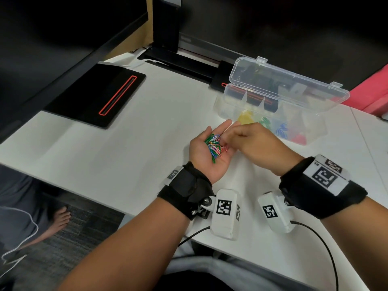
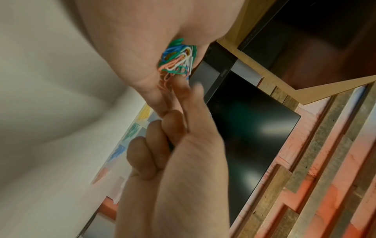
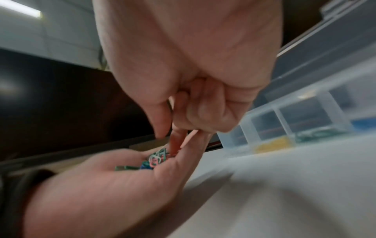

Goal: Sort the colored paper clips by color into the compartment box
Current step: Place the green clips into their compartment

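Observation:
My left hand (image 1: 218, 131) lies palm up above the white table, fingers relaxed, carrying a pile of mixed coloured paper clips (image 1: 214, 147) (image 2: 179, 59) (image 3: 155, 160). From the right, my right hand (image 1: 231, 139) (image 3: 168, 140) reaches into the pile. Its index finger (image 2: 179, 87) touches the clips, the thumb stands a little apart, and the other fingers are curled. No clip shows pinched between them. Just behind stands the clear compartment box (image 1: 220, 106) (image 3: 284, 116), lid (image 1: 294, 80) open, holding yellow (image 1: 245, 118), green (image 1: 264, 121), blue (image 1: 281, 129) and red clips (image 1: 300, 138) in separate compartments.
A black pad with a red-edged slot (image 1: 98, 95) lies at the far left of the table. A black monitor stand (image 1: 165, 24) rises at the back, and a pink object (image 1: 373, 97) sits at the right edge. The table's near edge runs diagonally under my forearms.

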`<move>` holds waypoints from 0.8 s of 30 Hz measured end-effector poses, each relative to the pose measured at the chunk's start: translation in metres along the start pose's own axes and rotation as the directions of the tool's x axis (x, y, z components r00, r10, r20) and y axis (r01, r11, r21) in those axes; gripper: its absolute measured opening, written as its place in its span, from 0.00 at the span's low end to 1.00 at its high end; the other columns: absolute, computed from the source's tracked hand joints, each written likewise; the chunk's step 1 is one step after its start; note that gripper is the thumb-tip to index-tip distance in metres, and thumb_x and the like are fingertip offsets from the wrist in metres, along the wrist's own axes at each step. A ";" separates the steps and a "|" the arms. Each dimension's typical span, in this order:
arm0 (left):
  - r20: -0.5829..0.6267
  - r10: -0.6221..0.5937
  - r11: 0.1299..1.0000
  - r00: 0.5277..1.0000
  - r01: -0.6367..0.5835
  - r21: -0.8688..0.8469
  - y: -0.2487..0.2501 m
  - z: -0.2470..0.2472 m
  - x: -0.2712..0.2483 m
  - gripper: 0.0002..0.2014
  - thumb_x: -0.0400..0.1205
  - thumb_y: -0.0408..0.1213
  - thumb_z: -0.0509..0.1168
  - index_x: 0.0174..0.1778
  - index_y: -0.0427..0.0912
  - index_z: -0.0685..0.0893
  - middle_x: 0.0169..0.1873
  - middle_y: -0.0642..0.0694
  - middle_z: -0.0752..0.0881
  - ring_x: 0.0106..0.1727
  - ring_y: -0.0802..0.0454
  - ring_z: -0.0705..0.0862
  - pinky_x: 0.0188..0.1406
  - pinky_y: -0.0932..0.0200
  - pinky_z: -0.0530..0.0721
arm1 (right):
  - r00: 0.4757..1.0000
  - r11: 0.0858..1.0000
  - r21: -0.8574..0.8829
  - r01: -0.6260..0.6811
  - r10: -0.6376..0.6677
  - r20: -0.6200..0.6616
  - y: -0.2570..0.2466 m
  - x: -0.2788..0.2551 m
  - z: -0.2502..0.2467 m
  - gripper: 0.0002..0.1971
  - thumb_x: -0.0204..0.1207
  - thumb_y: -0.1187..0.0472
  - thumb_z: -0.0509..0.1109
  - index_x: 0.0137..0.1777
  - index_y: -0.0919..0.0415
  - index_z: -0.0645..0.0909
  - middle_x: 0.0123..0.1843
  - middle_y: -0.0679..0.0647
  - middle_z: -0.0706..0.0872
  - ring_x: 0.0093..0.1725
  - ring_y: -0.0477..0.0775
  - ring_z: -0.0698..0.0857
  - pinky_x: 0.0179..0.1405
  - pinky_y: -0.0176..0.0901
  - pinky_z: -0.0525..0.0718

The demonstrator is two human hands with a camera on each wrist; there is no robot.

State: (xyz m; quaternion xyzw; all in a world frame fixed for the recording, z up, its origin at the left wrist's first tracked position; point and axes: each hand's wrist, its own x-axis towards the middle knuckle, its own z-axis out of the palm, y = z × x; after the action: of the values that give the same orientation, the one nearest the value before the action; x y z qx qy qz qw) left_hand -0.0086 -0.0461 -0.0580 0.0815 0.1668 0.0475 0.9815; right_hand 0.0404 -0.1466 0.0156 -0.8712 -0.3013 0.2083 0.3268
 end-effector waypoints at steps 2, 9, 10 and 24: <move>-0.008 -0.010 0.999 1.000 0.010 0.032 0.001 0.000 -0.001 0.23 0.89 0.43 0.48 0.62 0.30 0.81 0.61 0.32 0.84 0.56 0.41 0.86 0.61 0.52 0.82 | 0.999 0.983 -0.175 0.047 -0.045 0.015 0.000 0.001 0.004 0.04 0.76 0.54 0.74 0.40 0.49 0.89 0.25 0.32 0.81 0.27 0.35 0.76 0.30 0.31 0.70; -0.002 -0.003 1.000 1.000 0.003 0.008 0.000 0.001 0.000 0.23 0.89 0.42 0.48 0.63 0.28 0.81 0.57 0.31 0.85 0.55 0.39 0.85 0.62 0.50 0.81 | 0.998 0.995 0.102 0.012 -0.006 -0.055 0.004 0.000 0.003 0.06 0.76 0.61 0.75 0.39 0.61 0.87 0.23 0.47 0.72 0.22 0.44 0.66 0.25 0.36 0.65; 0.000 -0.001 1.000 1.000 0.001 0.008 0.000 0.001 0.000 0.22 0.89 0.41 0.49 0.63 0.28 0.81 0.56 0.32 0.86 0.54 0.40 0.86 0.61 0.50 0.82 | 0.996 0.962 0.267 -0.054 0.070 -0.050 0.004 0.000 0.000 0.08 0.78 0.62 0.71 0.39 0.63 0.84 0.22 0.48 0.70 0.19 0.45 0.63 0.20 0.35 0.63; 0.053 0.003 1.000 0.999 -0.002 -0.011 -0.002 0.001 0.001 0.20 0.88 0.41 0.51 0.60 0.30 0.82 0.55 0.33 0.88 0.56 0.41 0.88 0.65 0.47 0.80 | 0.983 0.851 0.497 -0.170 0.183 0.022 -0.010 0.014 -0.018 0.15 0.74 0.66 0.59 0.34 0.62 0.86 0.28 0.58 0.79 0.19 0.47 0.63 0.17 0.34 0.57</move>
State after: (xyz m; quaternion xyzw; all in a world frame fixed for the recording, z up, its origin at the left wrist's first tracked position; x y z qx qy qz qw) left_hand -0.0069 -0.0486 -0.0575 0.0775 0.1403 0.0474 0.9859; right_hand 0.0572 -0.1392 0.0324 -0.7844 -0.1521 0.2966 0.5231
